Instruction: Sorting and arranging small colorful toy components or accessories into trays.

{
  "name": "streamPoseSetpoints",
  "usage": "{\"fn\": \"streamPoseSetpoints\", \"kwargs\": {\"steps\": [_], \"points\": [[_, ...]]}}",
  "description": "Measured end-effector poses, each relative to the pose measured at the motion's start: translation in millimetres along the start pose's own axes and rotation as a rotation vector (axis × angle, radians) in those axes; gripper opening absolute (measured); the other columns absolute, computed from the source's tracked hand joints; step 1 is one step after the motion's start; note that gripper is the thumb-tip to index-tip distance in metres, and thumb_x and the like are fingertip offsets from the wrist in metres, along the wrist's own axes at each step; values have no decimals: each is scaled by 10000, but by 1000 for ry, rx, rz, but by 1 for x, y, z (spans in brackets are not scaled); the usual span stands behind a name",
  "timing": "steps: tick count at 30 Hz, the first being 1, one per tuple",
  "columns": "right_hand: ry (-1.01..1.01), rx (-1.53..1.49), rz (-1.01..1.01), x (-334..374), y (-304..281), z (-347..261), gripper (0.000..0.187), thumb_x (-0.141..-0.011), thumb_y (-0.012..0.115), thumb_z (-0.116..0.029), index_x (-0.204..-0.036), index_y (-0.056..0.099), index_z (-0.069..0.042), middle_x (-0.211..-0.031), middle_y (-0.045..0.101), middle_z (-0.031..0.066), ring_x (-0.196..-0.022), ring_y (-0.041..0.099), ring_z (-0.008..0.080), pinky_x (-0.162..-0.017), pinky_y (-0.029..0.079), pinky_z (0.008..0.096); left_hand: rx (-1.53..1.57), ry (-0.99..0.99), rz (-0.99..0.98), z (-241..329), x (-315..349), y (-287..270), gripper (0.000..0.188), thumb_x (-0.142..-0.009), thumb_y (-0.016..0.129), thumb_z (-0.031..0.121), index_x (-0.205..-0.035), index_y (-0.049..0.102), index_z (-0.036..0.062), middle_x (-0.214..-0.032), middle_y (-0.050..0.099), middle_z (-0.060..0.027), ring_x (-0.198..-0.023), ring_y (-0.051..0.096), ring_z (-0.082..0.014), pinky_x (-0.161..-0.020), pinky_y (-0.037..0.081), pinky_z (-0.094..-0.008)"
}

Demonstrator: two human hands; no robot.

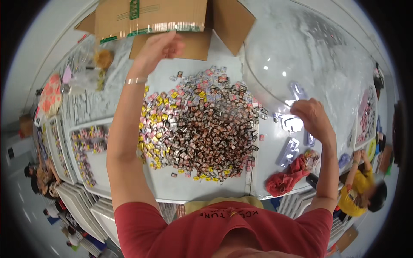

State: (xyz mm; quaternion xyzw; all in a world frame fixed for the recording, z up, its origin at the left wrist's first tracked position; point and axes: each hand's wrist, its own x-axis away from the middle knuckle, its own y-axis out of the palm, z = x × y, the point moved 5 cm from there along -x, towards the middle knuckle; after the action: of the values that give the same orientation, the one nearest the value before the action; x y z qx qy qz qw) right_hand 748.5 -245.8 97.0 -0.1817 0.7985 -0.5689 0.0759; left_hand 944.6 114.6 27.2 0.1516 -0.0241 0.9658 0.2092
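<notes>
A wide heap of small wrapped pieces (211, 129), in dark, pink, yellow and pale wrappers, lies on the white table in front of me. Beyond it, my left hand (165, 46) is raised near the lower edge of a cardboard carton (172, 15). Its fingers are curled and slightly blurred, and what they hold, if anything, is hidden. To the right of the heap, my right hand (310, 115) has its fingers pinched at the edge of a clear plastic sheet (275, 56). Below that hand lie several clear plastic molded pieces (289, 151).
A red cloth (282, 180) lies at the near right. White trays with small pieces stand at the left (71, 124) and far right (359, 144). A co-worker in yellow (355, 198) reaches toward the right tray. Stacked white trays (79, 206) are at the lower left.
</notes>
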Motion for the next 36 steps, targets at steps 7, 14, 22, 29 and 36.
{"fn": "streamPoseSetpoints", "kwargs": {"steps": [7,14,22,29,36], "points": [[-269,-601,-342,-64,27,-95,111,-812,603,-104,-786,578,1,-699,592,111,-644,576,263,-606,444,322,432,-206,291,-139,290,-4,340,-930,507,330,-811,601,26,-668,581,-51,-668,577,-167,-689,472,-301],[-268,15,14,-234,127,-106,164,-845,521,-188,-932,588,-66,-811,640,105,-794,615,277,-703,459,392,461,-836,602,-253,494,127,293,-924,518,275,-907,643,11,-674,628,-55,-622,601,-127,-599,477,-253],[-387,279,155,-288,212,-195,296,-841,547,-229,-1123,582,-146,-1165,574,86,-1106,507,310,-872,417,483,-399,-425,892,-279,508,122,256,-878,577,140,-1066,588,-34,-957,624,-157,-858,603,-268,-752,480,-339],[-125,-44,-146,-291,314,-274,763,-730,544,-687,-1369,371,-309,-1418,300,135,-1297,264,395,-968,260,669,-599,-11,932,-261,383,24,499,-858,598,135,-1310,416,27,-1345,388,-211,-1228,389,-368,-1010,332,-408],[-228,117,25,-257,349,-324,582,-734,611,-497,-1209,529,-171,-1260,454,130,-1208,382,335,-901,308,612,-1049,23,941,-268,303,-29,722,-758,660,411,-1336,404,63,-1399,314,-232,-1276,276,-439,-1053,187,-532]]}}
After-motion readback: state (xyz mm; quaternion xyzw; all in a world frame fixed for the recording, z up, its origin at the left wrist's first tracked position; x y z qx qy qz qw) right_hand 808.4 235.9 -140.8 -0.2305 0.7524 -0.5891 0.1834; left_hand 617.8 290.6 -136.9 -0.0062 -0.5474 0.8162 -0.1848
